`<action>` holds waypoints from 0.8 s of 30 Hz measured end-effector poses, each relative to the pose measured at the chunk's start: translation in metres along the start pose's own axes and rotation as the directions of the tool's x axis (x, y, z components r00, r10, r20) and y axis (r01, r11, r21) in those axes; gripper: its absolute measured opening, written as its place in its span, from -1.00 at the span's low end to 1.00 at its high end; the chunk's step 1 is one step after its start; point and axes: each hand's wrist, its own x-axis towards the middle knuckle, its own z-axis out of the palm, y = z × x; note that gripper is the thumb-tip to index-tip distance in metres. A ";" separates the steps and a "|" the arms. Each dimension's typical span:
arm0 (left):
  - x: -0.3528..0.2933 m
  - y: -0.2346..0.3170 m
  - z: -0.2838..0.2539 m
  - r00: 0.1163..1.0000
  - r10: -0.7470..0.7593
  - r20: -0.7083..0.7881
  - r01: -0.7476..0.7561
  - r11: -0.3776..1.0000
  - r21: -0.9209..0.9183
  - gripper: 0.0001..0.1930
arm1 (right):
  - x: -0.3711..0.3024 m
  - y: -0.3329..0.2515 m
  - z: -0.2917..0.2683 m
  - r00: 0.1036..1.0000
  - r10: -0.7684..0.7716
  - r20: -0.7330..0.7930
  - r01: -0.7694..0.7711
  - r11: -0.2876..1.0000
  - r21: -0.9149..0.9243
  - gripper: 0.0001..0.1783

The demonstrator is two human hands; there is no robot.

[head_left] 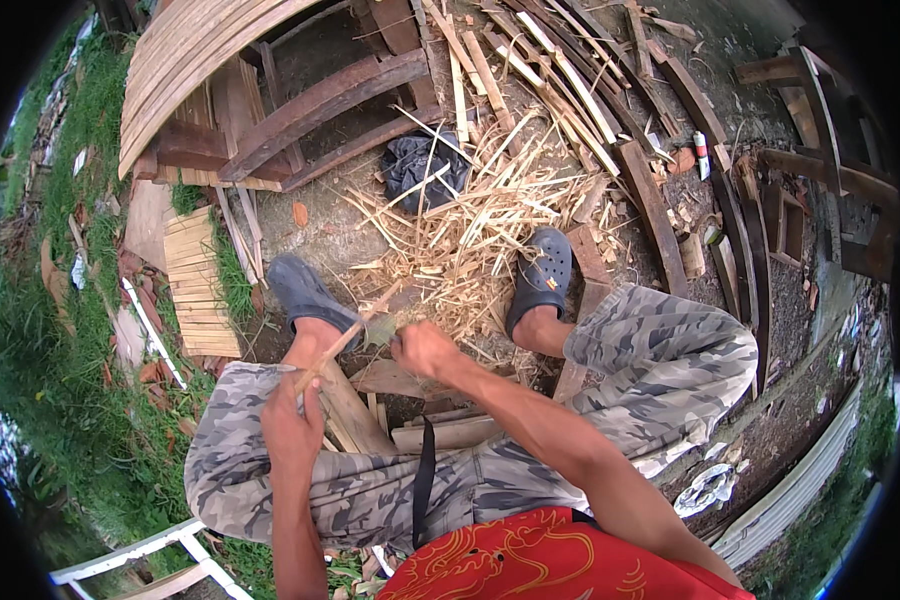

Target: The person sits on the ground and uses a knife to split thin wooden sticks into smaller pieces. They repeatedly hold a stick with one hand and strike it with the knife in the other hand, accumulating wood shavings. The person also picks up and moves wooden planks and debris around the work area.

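Observation:
My left hand (292, 425) is closed around the lower end of a thin bamboo strip (355, 328), which slants up and away to the right between my feet. My right hand (425, 349) is a fist just right of the strip. From it a flat, grey-green knife blade (380, 330) points left toward the strip; it is partly blurred, and its handle is hidden in my fingers. Beyond both hands lies a heap of pale shavings and split strips (480, 235), with a black plastic bag (422, 172) at its far left side.
A slatted wooden structure (330, 105) stands at the far left, above a small slatted panel (202, 280). Long boards (650, 205) and strips lie to the right, near a white-and-red tube (701, 156). Wood pieces (450, 432) lie between my legs. Grass borders the left.

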 end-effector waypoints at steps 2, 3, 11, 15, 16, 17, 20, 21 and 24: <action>-0.004 0.000 -0.001 0.999 -0.027 0.040 0.026 0.999 0.023 -0.79 | -0.002 0.003 0.005 0.977 -0.213 0.003 0.213 0.975 -0.063 -0.60; -0.006 0.000 0.000 1.000 -0.013 0.020 0.013 1.000 0.020 -0.79 | -0.002 0.005 0.006 0.998 -0.069 -0.003 0.068 0.994 -0.084 -0.62; -0.004 0.000 0.003 1.000 0.015 -0.014 -0.015 1.000 -0.008 -0.77 | 0.021 0.034 -0.013 0.966 0.225 0.131 -0.218 0.974 -0.066 -0.62; -0.004 -0.001 0.001 1.000 -0.021 0.007 0.021 1.000 -0.024 -0.78 | 0.013 0.041 -0.006 0.957 0.289 -0.009 -0.290 0.955 -0.059 -0.63; -0.004 -0.001 0.001 1.000 -0.020 0.004 0.020 1.000 -0.015 -0.79 | 0.015 0.044 -0.007 0.892 0.444 -0.084 -0.449 0.892 -0.055 -0.63; -0.004 0.000 0.000 1.000 -0.023 0.005 0.023 1.000 -0.004 -0.79 | 0.018 0.049 -0.010 0.933 0.358 -0.017 -0.359 0.931 -0.065 -0.62; -0.002 0.002 0.000 0.999 0.037 -0.040 -0.039 0.997 -0.065 -0.80 | 0.024 0.062 -0.009 0.950 0.311 0.033 -0.305 0.945 -0.118 -0.61; 0.000 0.002 -0.001 1.000 -0.008 -0.013 0.008 0.999 -0.042 -0.81 | 0.023 0.066 -0.006 0.951 0.307 0.039 -0.301 0.947 -0.113 -0.60; 0.000 0.005 -0.001 1.000 -0.016 -0.007 0.015 0.999 -0.038 -0.81 | 0.015 0.081 0.002 0.916 0.400 -0.032 -0.401 0.913 -0.078 -0.60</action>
